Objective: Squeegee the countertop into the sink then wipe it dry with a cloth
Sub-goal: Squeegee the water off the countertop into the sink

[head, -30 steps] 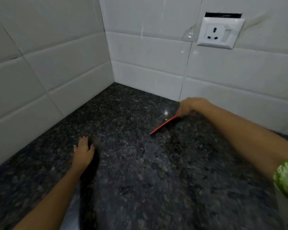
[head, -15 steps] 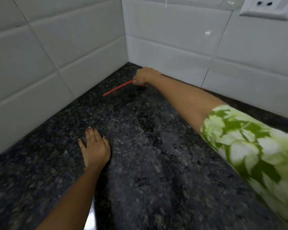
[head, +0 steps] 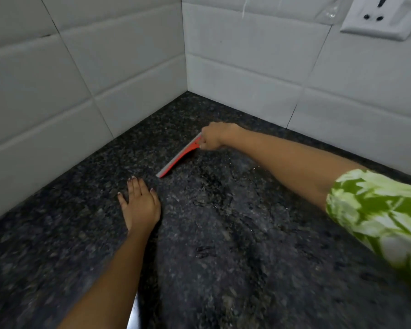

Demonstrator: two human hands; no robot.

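The right hand [head: 214, 136] grips the squeegee [head: 179, 157], blade on the wet countertop [head: 223, 233] near the corner. The left hand [head: 140, 205] rests flat, fingers spread, holding nothing. The stroke should keep the blade edge fully seated and pull the water in one even pass.

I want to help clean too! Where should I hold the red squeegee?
Hold the red squeegee at its handle end, where the right hand grips it now, coming from the right, away from the corner. The long blade lies edge-down on the countertop, so only that end is free. The left hand rests flat beside its tip.
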